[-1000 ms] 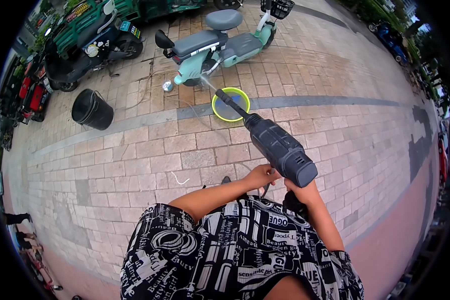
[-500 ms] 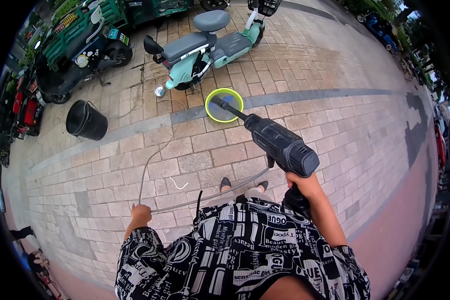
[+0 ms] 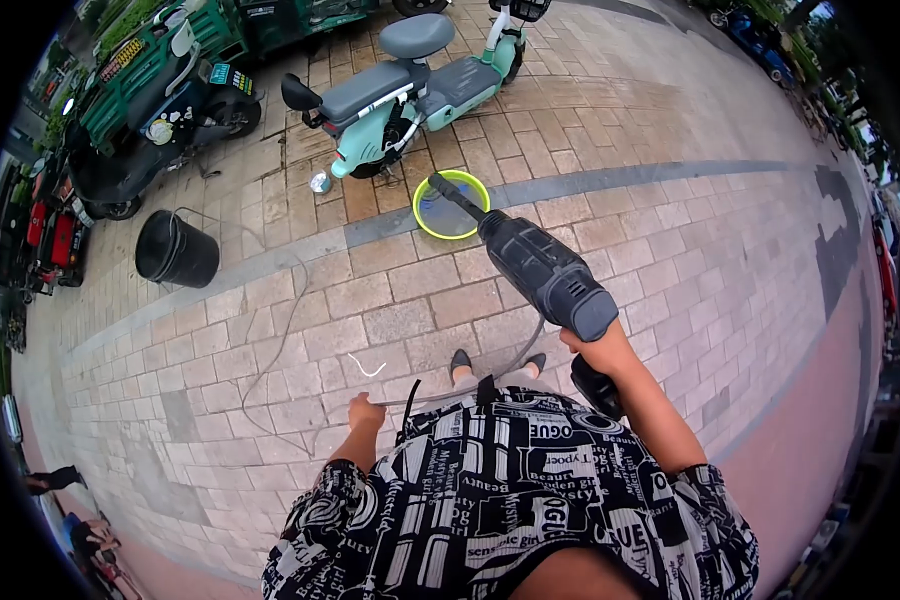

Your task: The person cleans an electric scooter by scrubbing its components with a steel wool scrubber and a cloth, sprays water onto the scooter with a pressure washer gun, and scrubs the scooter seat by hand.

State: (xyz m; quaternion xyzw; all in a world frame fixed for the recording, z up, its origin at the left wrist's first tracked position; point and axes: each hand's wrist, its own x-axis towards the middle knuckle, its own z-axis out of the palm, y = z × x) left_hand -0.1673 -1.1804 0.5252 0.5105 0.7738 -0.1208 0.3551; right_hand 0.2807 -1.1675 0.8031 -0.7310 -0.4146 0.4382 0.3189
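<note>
brick paving [image 3: 670,290] beneath spray gun [image 3: 545,270], handle [image 3: 596,386] within curled right fingers [image 3: 574,341], hose [image 3: 531,343] in curled left fingers [image 3: 359,401]

From my end, I see the bulky black spray gun [image 3: 547,274] right of centre, slanting toward the upper left; its thin grey hose [image 3: 531,345] curves loosely across the left-centre.

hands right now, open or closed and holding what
Left hand: closed, holding the hose.
Right hand: closed, holding the spray gun.
</note>
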